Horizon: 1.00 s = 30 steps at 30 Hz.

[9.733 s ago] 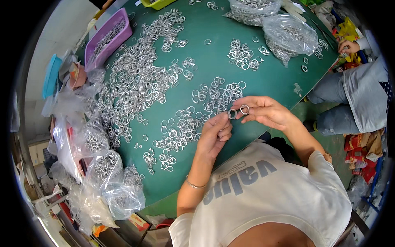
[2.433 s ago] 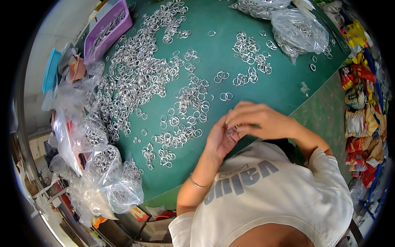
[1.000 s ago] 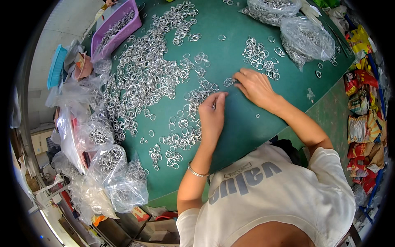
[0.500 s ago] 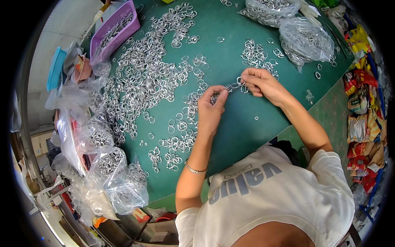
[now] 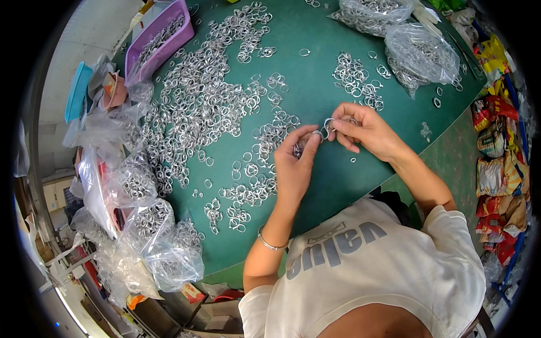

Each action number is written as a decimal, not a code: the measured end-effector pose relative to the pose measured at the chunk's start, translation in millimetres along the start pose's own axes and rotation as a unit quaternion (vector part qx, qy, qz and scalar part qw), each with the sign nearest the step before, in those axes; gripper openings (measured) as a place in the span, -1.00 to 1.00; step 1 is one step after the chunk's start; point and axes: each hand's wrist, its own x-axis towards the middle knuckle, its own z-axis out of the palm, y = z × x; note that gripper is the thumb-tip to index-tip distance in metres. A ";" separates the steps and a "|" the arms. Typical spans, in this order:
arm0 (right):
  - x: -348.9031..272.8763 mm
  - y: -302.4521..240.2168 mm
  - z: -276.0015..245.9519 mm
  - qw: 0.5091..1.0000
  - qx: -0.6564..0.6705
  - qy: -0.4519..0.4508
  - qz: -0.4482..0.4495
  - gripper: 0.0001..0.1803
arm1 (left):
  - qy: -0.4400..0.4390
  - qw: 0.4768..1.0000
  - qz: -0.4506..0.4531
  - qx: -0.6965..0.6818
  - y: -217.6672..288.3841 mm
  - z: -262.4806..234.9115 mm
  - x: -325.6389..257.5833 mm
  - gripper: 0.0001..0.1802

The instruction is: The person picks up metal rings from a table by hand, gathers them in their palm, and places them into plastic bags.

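Note:
Over the green table, my left hand is closed, with several silver metal rings partly hidden inside its curled fingers and one ring at the tips of thumb and forefinger. Just right of it, my right hand pinches another metal ring between thumb and fingers. These two rings meet or overlap between the hands; whether they are linked I cannot tell. Left of my left hand lies a spread of loose rings. Beyond my right hand is a smaller cluster of rings.
A large heap of rings covers the left of the green table. A purple bin of metal parts stands at the far left, and clear bags of rings line the left edge. Another filled bag sits far right.
Both hands have come slightly nearer to me and closer together. The rings stretched between them earlier now sit bunched at the fingertips.

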 end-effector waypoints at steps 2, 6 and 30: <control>-1.6 -0.2 2.7 1.000 0.009 -0.006 0.001 -0.86 | 0.040 0.993 0.078 0.078 -6.3 -2.2 -1.3 -0.78; -5.2 -1.3 7.4 1.000 0.021 -0.019 0.005 -0.86 | 0.049 0.960 0.150 0.231 8.9 4.8 -10.9 -0.70; -16.7 -11.1 27.8 0.930 -0.332 0.062 -0.143 -0.89 | 0.036 0.897 0.326 0.297 10.5 -0.6 -14.7 -0.82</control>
